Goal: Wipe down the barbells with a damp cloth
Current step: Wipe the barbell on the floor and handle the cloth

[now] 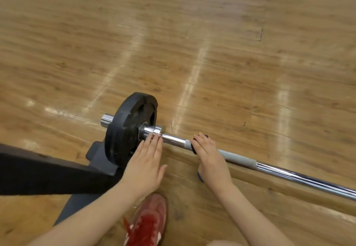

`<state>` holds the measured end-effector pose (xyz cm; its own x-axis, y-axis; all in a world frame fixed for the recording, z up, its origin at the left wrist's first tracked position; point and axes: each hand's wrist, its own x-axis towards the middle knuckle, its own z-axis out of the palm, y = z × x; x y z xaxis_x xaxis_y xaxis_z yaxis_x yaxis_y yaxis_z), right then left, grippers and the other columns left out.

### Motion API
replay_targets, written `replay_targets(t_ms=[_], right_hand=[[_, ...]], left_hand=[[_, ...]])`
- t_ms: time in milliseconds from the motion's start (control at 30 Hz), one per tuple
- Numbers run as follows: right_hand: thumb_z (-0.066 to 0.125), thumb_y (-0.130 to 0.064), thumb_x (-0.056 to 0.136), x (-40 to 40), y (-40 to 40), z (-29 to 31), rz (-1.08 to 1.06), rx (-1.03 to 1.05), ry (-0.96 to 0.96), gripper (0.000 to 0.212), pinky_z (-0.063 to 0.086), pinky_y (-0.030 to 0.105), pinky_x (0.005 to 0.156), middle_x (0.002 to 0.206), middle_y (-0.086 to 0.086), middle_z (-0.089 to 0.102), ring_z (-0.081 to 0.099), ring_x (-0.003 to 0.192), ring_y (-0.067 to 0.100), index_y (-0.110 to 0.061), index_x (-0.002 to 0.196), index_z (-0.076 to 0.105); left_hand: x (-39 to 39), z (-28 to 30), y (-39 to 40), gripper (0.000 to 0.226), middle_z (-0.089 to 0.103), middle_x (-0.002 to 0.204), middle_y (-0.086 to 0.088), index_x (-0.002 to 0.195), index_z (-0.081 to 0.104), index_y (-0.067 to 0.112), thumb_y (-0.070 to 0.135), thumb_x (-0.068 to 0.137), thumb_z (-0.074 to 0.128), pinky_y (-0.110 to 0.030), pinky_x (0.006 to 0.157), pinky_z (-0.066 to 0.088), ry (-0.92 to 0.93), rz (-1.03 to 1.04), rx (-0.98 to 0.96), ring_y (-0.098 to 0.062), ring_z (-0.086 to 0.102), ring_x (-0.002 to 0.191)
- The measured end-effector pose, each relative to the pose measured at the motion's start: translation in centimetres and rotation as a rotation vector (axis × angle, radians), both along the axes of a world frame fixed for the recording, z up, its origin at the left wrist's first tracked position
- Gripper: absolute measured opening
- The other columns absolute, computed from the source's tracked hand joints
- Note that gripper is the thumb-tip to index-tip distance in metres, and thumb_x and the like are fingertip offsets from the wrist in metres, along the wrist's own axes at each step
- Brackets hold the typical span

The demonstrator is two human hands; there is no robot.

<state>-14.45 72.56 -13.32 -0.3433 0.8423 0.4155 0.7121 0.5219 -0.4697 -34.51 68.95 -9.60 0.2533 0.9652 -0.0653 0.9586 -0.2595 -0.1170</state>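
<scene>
Chrome shaft, grey grip sleeve and one black plate: the barbell lies low over the wooden floor, running from the plate at centre out to the right edge. The right hand is curled over the bar where the chrome meets the grey sleeve, its fingers wrapped around a dark wad, probably the cloth, though little of it shows. To wipe well, I judge the wrap should stay snug round the whole bar and slide along it, twisting to reach the underside. The left hand lies flat, fingers straight and together, tips touching the collar beside the plate, holding nothing and steadying the bar. Both forearms reach forward from below, above a red shoe.
</scene>
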Motion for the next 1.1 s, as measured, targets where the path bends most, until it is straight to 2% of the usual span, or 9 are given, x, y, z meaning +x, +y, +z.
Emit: replay_targets(t_ms=[167,300,400,467,567,700,833,967,1100], right_hand=[[0.036,0.012,0.068,-4.0,3.1,0.7,0.133,0.041,-0.068,0.06,0.032,0.041,0.106,0.119,0.018,0.062,0.05,0.116,0.029,-0.005,0.125,0.043],[0.06,0.014,0.064,-6.8,3.2,-1.3,0.17,-0.02,-0.21,0.065,0.042,0.045,0.098,0.124,0.019,0.059,0.051,0.117,0.031,-0.001,0.126,0.053],[0.043,-0.007,0.078,-5.8,2.2,-1.9,0.281,0.078,-0.451,0.052,0.039,0.042,0.103,0.132,0.018,0.055,0.042,0.125,0.03,-0.001,0.129,0.046],[0.044,-0.01,0.076,-4.4,2.5,-1.5,0.367,0.107,-0.516,0.054,0.039,0.041,0.102,0.133,0.017,0.055,0.048,0.124,0.03,-0.002,0.129,0.049],[0.067,0.007,0.059,-5.7,2.9,-1.3,0.19,-0.021,-0.434,0.071,0.048,0.05,0.092,0.128,0.021,0.057,0.054,0.118,0.033,0.002,0.127,0.051],[0.034,0.001,0.075,-9.2,2.0,-2.4,0.023,-0.084,-0.293,0.053,0.048,0.047,0.095,0.125,0.023,0.058,0.054,0.117,0.035,0.008,0.124,0.054],[0.038,-0.005,0.08,-7.7,1.2,-3.2,-0.115,-0.053,-0.246,0.048,0.03,0.037,0.106,0.126,0.018,0.06,0.043,0.122,0.026,0.003,0.123,0.057],[0.038,-0.001,0.081,-9.6,0.8,-3.2,-0.124,-0.033,-0.154,0.044,0.033,0.038,0.104,0.121,0.019,0.062,0.05,0.117,0.028,0.005,0.117,0.062],[0.036,0.0,0.076,-7.8,0.6,-2.8,-0.178,-0.041,-0.198,0.048,0.034,0.037,0.101,0.119,0.018,0.064,0.058,0.112,0.03,0.005,0.114,0.064]], left_hand=[[-2.0,-2.8,0.6,0.076,0.038,0.145,-0.027,0.14,0.036,-0.01,0.044,0.086,0.033,-0.046,0.114,0.025,-0.087,0.132,0.067,-0.037,0.034,0.137],[-1.7,-5.3,0.8,0.08,0.03,0.149,-0.027,0.146,0.016,-0.007,0.041,0.085,0.034,-0.04,0.115,0.012,-0.202,0.167,0.136,-0.034,0.024,0.14],[-1.7,-6.4,0.6,0.081,0.025,0.151,-0.026,0.148,0.007,-0.003,0.041,0.085,0.033,-0.04,0.115,0.009,-0.23,0.176,0.169,-0.034,0.022,0.141],[-1.9,-6.6,-0.1,0.082,0.022,0.152,-0.026,0.148,0.007,-0.004,0.042,0.085,0.033,-0.041,0.116,0.01,-0.258,0.171,0.166,-0.034,0.021,0.142],[-2.3,-7.1,-0.8,0.083,0.025,0.151,-0.026,0.147,0.01,-0.005,0.043,0.084,0.035,-0.039,0.116,0.008,-0.273,0.162,0.122,-0.033,0.021,0.142],[-2.4,-7.9,-1.1,0.081,0.016,0.155,-0.025,0.147,0.01,-0.006,0.041,0.085,0.034,-0.04,0.118,0.006,-0.262,0.152,0.12,-0.03,0.004,0.147],[-2.2,-7.5,-0.9,0.081,0.006,0.155,-0.023,0.148,0.007,-0.005,0.041,0.086,0.033,-0.04,0.118,0.004,-0.296,0.147,0.145,-0.03,0.0,0.147],[-1.6,-6.9,-0.3,0.08,0.01,0.154,-0.024,0.148,0.008,-0.004,0.038,0.085,0.033,-0.043,0.118,0.007,-0.314,0.105,0.194,-0.033,0.01,0.144],[-1.6,-7.4,-0.4,0.078,0.007,0.155,-0.022,0.148,0.009,-0.003,0.037,0.085,0.033,-0.043,0.118,0.006,-0.308,0.091,0.188,-0.031,0.002,0.147]])
